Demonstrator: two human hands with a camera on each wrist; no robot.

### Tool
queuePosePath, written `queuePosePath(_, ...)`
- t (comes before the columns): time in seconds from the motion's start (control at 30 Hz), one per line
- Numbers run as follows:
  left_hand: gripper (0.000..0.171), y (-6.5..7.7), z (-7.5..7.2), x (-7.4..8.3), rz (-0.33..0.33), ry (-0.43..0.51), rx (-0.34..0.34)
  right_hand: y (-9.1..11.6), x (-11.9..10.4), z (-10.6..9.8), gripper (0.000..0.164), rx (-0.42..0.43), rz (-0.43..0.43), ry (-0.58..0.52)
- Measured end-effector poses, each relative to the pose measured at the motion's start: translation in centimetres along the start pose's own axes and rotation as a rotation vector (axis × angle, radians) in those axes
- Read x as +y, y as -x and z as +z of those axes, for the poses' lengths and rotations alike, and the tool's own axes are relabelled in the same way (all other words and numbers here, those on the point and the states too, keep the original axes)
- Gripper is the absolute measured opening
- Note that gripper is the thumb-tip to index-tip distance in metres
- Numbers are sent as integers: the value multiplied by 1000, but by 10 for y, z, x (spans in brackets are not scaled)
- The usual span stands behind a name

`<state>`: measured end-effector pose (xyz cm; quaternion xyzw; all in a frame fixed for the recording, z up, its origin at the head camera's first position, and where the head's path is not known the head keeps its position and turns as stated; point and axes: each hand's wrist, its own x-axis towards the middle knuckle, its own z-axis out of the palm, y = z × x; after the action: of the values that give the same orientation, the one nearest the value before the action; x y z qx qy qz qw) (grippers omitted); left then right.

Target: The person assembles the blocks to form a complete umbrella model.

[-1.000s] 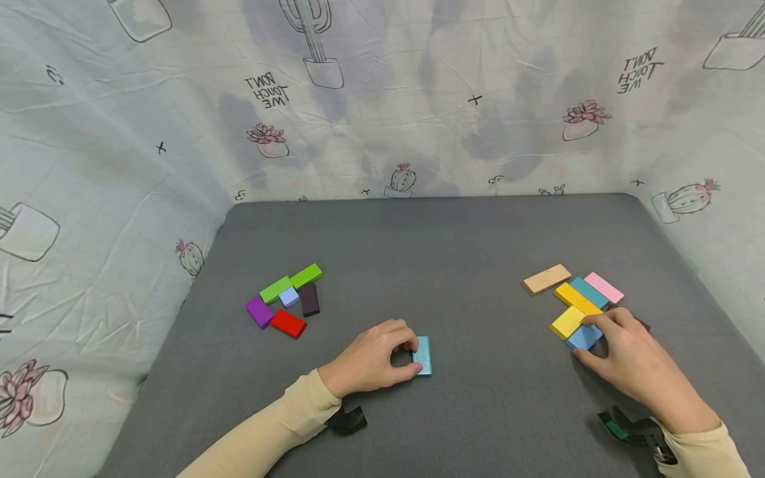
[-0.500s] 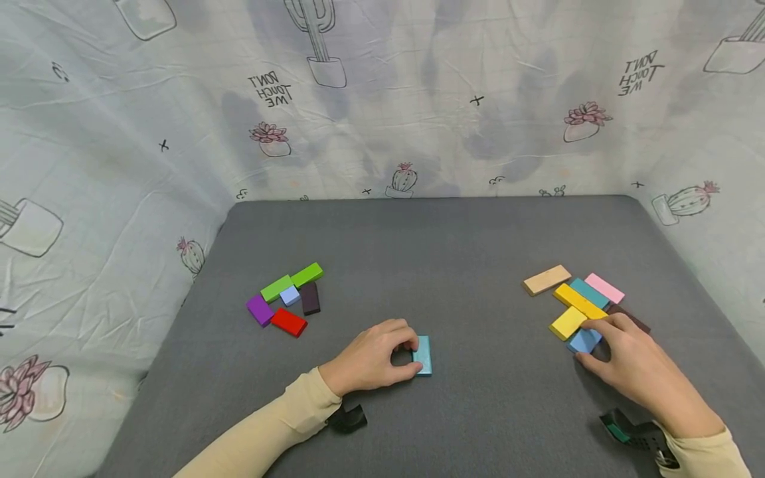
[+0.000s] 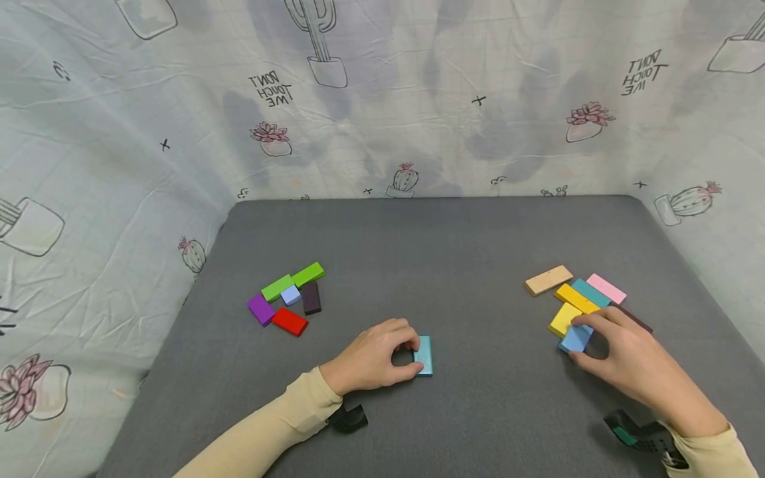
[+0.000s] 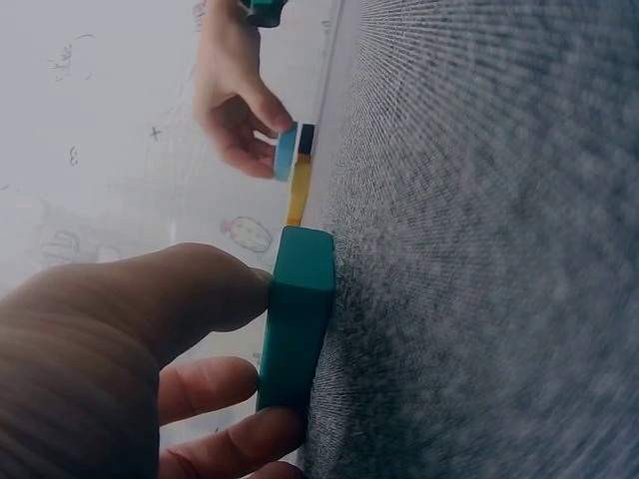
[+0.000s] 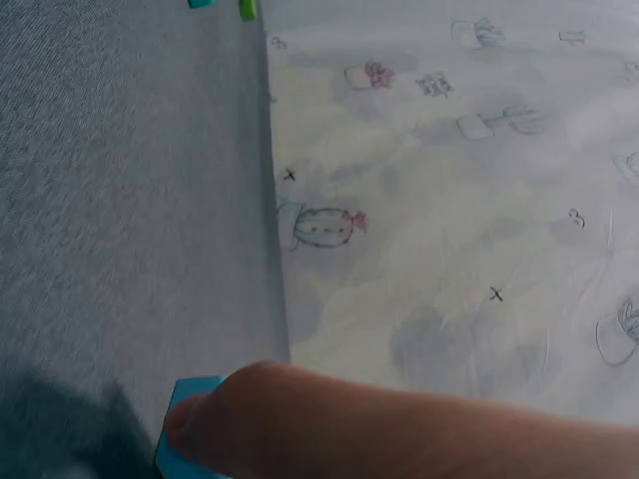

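Two hands, two blue blocks on the grey surface.

The left hand (image 3: 370, 362) pinched a teal block (image 3: 423, 355) lying flat on the surface (image 3: 418, 265), thumb and fingers (image 4: 200, 289) curled round its near long edge, the block just beyond the fingertips. The right hand (image 3: 621, 355) gripped a light blue block (image 3: 576, 338) between thumb and forefinger, its far corner against a yellow block (image 3: 564, 319) just past the fingertips; an orange-yellow block (image 3: 575, 299), a turquoise block (image 3: 590, 293), a pink block (image 3: 606, 288) and a tan block (image 3: 548, 279) lay farther out. To do this well, I judged the right fingers should keep their hold low on the light blue block's edges and draw it straight away from the yellow one, so the neighbours stayed undisturbed, while the left fingers held the teal block flat and steady.
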<state>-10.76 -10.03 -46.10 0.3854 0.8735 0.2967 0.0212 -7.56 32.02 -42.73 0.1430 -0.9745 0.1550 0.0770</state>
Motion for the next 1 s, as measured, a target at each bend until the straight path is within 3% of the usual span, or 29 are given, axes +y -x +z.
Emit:
queuePosePath(0.47, 17, 0, -1, 0, 4, -11, 4, -47, -43, 6, 51, 100, -278, -51)
queuePosePath(0.6, 17, 0, 1, -1, 1, -12, 0, -64, -60, 11, 49, 39, -330, -90)
queuePosePath(0.77, 18, 0, 1, 0, 4, -6, 3, -82, -76, 23, 49, -68, -320, -140)
queuePosePath(1.0, 18, 0, 0, 0, 18, -10, 9, -102, -93, 46, 44, -148, -357, -213)
